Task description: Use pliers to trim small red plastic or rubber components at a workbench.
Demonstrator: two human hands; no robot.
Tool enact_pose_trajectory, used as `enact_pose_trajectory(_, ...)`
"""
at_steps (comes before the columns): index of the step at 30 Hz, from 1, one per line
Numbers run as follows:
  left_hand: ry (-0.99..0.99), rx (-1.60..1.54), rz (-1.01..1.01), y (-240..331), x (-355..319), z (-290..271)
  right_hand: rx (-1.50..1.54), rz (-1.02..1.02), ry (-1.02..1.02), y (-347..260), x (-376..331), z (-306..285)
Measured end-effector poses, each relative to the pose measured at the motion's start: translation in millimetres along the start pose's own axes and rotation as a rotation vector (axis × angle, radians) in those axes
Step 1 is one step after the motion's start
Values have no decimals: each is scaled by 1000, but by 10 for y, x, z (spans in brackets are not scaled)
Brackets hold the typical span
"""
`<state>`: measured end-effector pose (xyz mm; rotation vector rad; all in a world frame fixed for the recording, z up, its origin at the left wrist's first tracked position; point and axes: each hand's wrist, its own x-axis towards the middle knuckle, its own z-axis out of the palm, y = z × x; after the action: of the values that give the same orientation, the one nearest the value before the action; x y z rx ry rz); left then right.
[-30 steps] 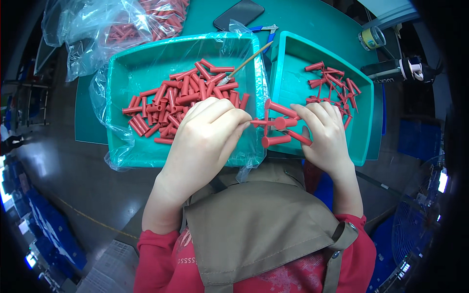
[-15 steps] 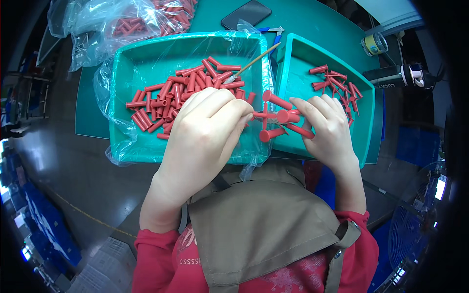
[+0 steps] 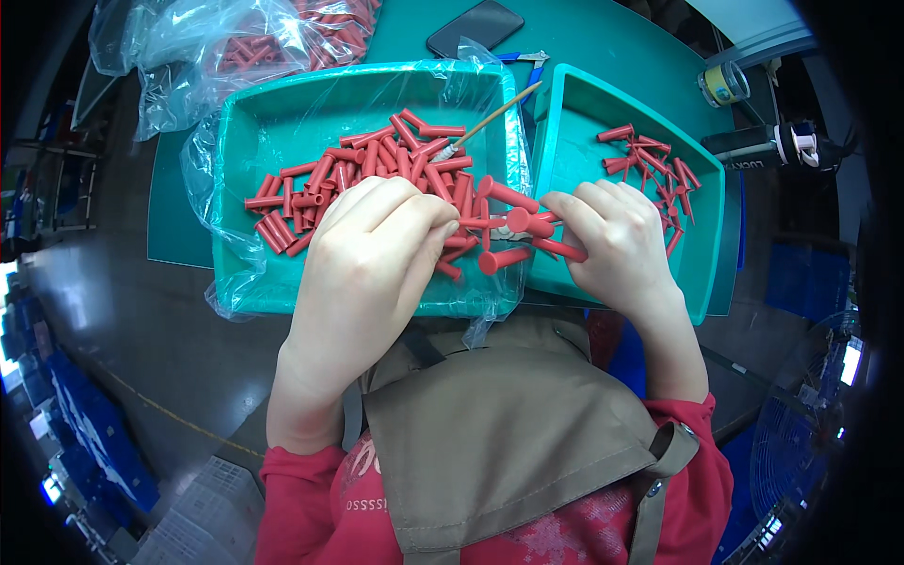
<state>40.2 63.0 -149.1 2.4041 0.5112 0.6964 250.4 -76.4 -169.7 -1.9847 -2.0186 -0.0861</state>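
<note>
My left hand [image 3: 363, 254], closed in a pinch, grips the thin stem at the left end of a red moulded cluster of flanged tubes [image 3: 517, 221]. On the cluster's right side, my right hand [image 3: 617, 243] has its fingers wrapped round the tubes. The cluster hangs over the right side of a teal bin [image 3: 224, 188] lined with clear plastic. Loose red tubes [image 3: 325, 181] are heaped in this bin, partly hidden by my left hand. A second teal bin [image 3: 708, 212], beyond my right hand, contains red tube clusters [image 3: 650, 149] with thin stems.
A thin wooden stick with a pale brush-like end [image 3: 492, 117] leans in the lined bin. Behind lie a dark phone [image 3: 476, 26], blue-handled pliers [image 3: 529, 58] and a clear bag of red tubes [image 3: 282, 42]. A round container [image 3: 723, 85] stands at the far right.
Both hands have moved slightly left, carrying the red cluster with them. More loose tubes show beside my left hand's fingertips.
</note>
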Motion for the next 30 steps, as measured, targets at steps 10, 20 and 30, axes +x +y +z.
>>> enact_pose_trajectory(10, -18, 9, -16, 24, 21, -35, -35, 25, -95, 27, -18, -27)
enact_pose_trajectory(20, 5, 28, -47, 18, -9, -54, -59, 75, 36, 43, -123, -65)
enact_pose_trajectory(30, -21, -48, -59, 18, 2, -18, -17, 48, -3, 29, -49, -35)
